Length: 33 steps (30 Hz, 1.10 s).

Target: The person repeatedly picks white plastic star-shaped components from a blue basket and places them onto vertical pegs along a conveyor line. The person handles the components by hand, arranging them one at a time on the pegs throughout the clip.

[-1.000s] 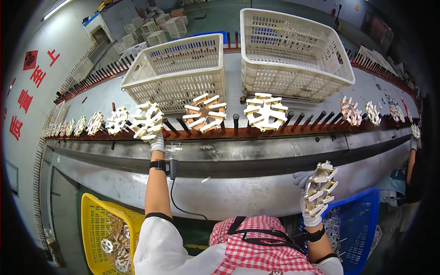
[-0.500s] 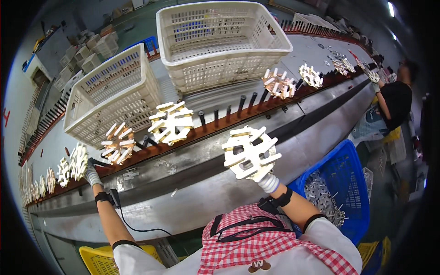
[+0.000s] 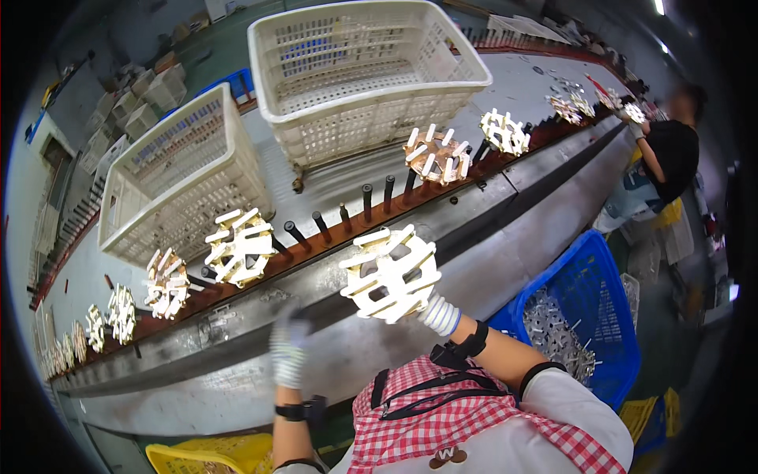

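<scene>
My right hand (image 3: 440, 314), in a striped work glove, grips the edge of a round metal wheel piece (image 3: 392, 276) with pale bar-shaped parts around it. The piece is held up in front of the bench, and it hides my fingertips. My left hand (image 3: 289, 352), also gloved, is over the metal front of the bench, smeared by motion, so its fingers cannot be made out. Close to it on the rail are a similar pale wheel piece (image 3: 240, 246) and a copper-toned one (image 3: 166, 284). More of these pieces stand along the rail toward the far left.
Dark upright pegs (image 3: 367, 203) line the red-brown rail (image 3: 332, 242). Two white crates (image 3: 371, 99) stand behind it. At my right is a blue basket (image 3: 588, 316) of small metal parts; a yellow basket (image 3: 207, 454) is at lower left. A person (image 3: 667, 162) works at the far right.
My left hand has come away from the wheel pieces at the far left, toward the middle and nearer me. My right hand still holds its piece, now slightly lower and further left in view.
</scene>
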Available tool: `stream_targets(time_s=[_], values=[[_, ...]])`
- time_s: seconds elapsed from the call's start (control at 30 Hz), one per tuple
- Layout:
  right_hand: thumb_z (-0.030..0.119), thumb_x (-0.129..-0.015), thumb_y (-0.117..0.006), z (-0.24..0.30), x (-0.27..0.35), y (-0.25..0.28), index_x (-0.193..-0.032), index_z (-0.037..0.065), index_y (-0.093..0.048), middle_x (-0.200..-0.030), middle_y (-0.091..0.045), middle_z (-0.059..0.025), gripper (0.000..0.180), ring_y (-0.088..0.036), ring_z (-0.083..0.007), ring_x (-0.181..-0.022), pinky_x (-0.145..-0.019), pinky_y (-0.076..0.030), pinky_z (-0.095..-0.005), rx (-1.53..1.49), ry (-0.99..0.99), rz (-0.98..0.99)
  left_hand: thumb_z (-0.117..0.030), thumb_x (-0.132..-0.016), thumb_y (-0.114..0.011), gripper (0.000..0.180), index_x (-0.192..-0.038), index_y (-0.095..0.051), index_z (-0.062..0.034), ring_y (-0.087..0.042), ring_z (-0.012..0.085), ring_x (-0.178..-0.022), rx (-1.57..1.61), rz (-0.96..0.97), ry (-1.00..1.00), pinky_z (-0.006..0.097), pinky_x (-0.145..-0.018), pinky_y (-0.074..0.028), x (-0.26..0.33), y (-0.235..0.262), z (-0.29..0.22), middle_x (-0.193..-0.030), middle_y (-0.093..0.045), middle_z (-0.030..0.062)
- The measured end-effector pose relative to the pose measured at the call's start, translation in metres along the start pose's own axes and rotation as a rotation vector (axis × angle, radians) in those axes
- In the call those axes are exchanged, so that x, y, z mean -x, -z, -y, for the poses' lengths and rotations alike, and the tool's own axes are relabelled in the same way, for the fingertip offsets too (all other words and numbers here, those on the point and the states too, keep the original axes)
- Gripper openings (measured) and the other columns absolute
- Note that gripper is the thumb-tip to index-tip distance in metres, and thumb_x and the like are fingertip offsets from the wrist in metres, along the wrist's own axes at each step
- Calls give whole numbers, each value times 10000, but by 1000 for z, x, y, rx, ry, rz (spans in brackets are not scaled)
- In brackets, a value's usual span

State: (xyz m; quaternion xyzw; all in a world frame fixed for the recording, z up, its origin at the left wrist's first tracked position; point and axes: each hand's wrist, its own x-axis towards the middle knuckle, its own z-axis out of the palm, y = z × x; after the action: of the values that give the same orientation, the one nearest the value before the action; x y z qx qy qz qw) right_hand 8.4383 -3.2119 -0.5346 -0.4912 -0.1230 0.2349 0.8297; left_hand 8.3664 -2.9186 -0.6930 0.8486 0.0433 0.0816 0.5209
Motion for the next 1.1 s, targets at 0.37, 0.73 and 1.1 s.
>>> stream_targets(time_s=[0.37, 0.73, 1.1], values=[[209, -778, -604, 30, 42, 51, -1305, 9, -420, -1187, -522, -258, 593, -510, -434, -1076, -901, -434, -509, 1401, 380, -76, -288, -900, -577, 501, -1349, -461, -99, -443, 292, -1252, -699, -547, -655, 456, -1055, -339, -75, -162, -130, -1343, -499, 106], [165, -822, -590, 103, 158, 231, -1232, 36, -519, -1164, -536, -206, 436, -599, -305, -912, -829, -499, -412, 1185, 139, -433, -306, -925, -511, 345, -1183, -595, -92, -553, 294, -1129, -1113, -574, -242, 433, -1003, -421, -218, -148, -84, -1210, -615, 111], [159, -818, -594, 111, 276, 360, -1191, 34, -551, -1065, -558, -216, 395, -588, -345, -886, -829, -497, -422, 1276, 14, -747, -203, -939, -469, 381, -1259, -574, -24, -597, 240, -1110, -619, -606, -205, 345, -872, -507, -213, -68, -51, -1190, -640, 146]])
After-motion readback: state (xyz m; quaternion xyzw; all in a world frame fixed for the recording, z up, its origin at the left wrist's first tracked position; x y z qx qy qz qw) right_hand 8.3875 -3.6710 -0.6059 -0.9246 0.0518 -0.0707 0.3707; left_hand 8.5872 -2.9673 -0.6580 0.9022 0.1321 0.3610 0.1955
